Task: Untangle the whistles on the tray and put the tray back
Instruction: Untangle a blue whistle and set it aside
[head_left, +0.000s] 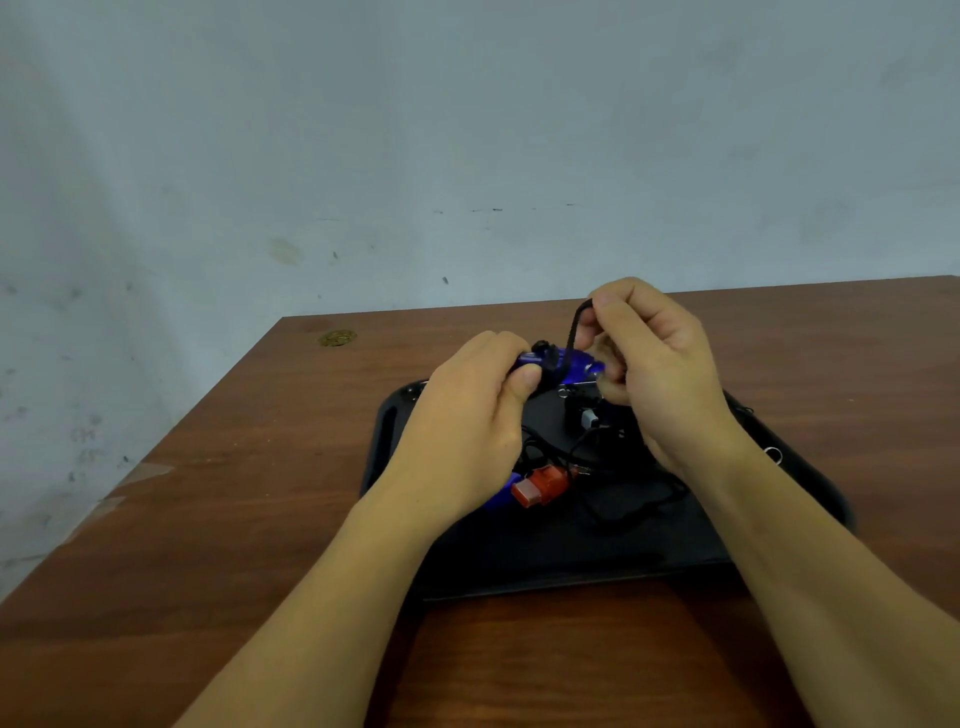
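Our L hand (470, 410) fingers grip blue whistle (563, 365), R hand (657, 358) fingers pinch black cord (573, 327) above tray (675, 540); red whistle (537, 486) on tray.

left hand (470, 415) grips blue whistle (558, 364); right hand (654, 364) pinches cord (573, 327)

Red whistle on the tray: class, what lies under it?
Under the red whistle a blue piece shows, above the black tray. The left hand covers the rest.
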